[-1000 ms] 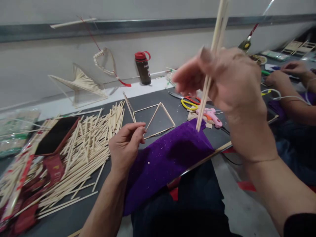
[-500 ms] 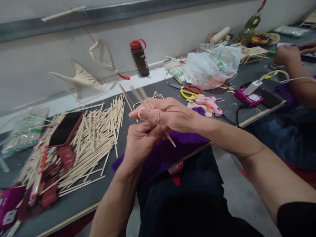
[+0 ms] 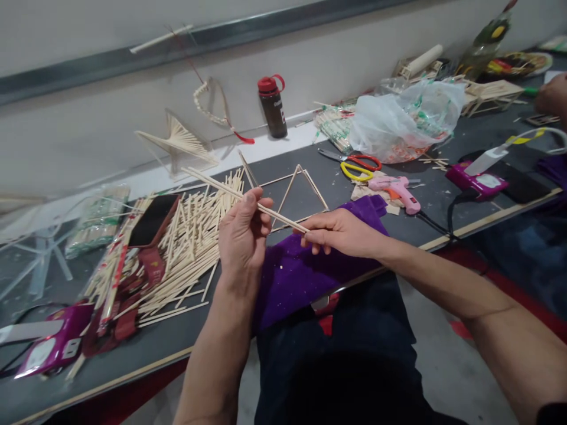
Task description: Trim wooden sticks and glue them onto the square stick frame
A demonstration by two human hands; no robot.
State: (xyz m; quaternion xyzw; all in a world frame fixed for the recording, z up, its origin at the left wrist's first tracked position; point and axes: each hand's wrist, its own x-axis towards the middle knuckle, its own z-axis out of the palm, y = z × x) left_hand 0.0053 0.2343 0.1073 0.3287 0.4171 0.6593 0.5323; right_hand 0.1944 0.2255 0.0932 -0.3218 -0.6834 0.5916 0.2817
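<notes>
Thin wooden sticks, seemingly two side by side, slant down to the right between my hands. My left hand pinches them near the middle with thumb and fingers. At their lower right end, my right hand grips them with its fingertips. Behind my hands, a stick frame with a triangular end lies on the dark table. Under my hands is a purple cloth with small crumbs on it. A large heap of loose wooden sticks spreads to the left of my left hand.
Scissors, a pink glue gun and a plastic bag lie to the right. A bottle stands by the wall. A phone rests on the heap's left side. At far right is another person's hand.
My hands have moved apart from being clasped together. The sticks have turned from steep and blurred to a shallow slant, and the view has shifted left.
</notes>
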